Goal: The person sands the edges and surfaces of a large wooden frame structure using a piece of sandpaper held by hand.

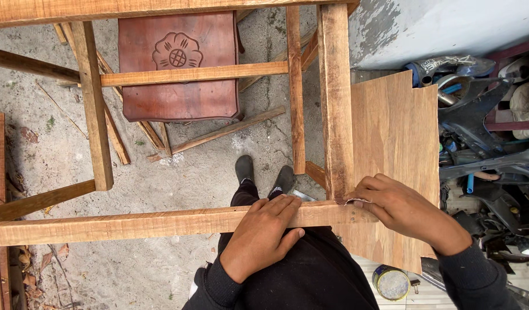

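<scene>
My left hand (pixel 263 232) lies flat on the near rail (pixel 132 225) of a bare wooden frame, fingers together, pressing down on it. My right hand (pixel 399 206) rests at the frame's corner, where the rail meets an upright post (pixel 336 97). Its fingertips pinch a small pale scrap (pixel 356 201), possibly sandpaper, against the wood. A thin plywood panel (pixel 396 143) leans beside the post, under my right wrist. My dark trousers and shoes (pixel 264 175) show below the frame.
A dark red carved wooden seat (pixel 178 66) lies on the concrete ground beyond the frame, among loose wooden slats (pixel 218 133). Motorbike parts and clutter (pixel 482 115) crowd the right side. A round tin (pixel 392 282) stands near my right leg. Planks line the left edge.
</scene>
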